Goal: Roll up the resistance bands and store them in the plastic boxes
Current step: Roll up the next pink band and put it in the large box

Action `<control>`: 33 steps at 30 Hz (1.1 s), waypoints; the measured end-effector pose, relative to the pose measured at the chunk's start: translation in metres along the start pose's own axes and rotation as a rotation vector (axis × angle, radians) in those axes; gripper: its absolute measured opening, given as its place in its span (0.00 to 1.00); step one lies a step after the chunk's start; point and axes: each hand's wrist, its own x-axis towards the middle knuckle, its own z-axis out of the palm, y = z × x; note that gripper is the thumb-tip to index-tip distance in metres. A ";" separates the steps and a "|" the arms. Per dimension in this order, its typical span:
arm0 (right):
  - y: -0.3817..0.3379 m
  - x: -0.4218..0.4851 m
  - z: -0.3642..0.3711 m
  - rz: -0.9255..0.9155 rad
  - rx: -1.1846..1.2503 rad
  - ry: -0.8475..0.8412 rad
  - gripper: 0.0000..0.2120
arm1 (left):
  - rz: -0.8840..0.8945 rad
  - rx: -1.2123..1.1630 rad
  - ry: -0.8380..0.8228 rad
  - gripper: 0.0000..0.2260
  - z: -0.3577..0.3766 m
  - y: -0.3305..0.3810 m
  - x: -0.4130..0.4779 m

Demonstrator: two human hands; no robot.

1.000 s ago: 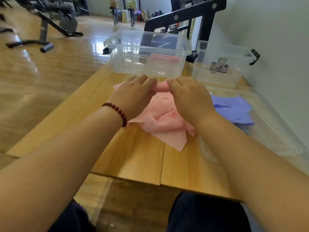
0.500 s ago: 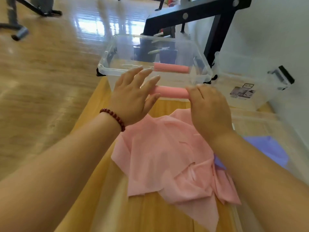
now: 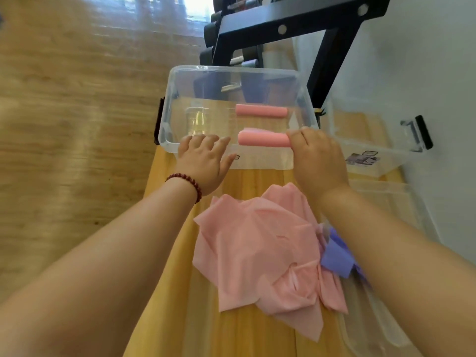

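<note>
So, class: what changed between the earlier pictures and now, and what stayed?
The rolled pink band went from the table forward over the clear box. The left hand let go, now open by the near rim; the right hand alone grips it. The other pink roll inside, the loose pink bands and the purple band stayed.

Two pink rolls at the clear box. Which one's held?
The nearer roll, its right end pinched by the right grip. The farther roll lies loose on the box floor.
</note>
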 end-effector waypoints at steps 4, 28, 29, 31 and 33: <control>-0.004 0.017 -0.006 0.012 -0.017 -0.040 0.14 | -0.001 -0.002 -0.095 0.26 -0.006 -0.003 0.002; 0.030 0.103 0.032 0.053 -0.063 -0.432 0.12 | -0.013 -0.070 -0.161 0.26 -0.028 -0.014 0.072; 0.034 0.106 0.035 0.057 -0.053 -0.445 0.13 | -0.012 -0.082 -0.151 0.26 -0.029 -0.011 0.077; 0.038 0.112 0.042 0.062 -0.045 -0.470 0.14 | -0.008 -0.098 -0.142 0.25 -0.031 -0.005 0.085; 0.039 0.115 0.047 0.070 -0.023 -0.492 0.14 | -0.018 -0.116 -0.164 0.26 -0.031 -0.001 0.091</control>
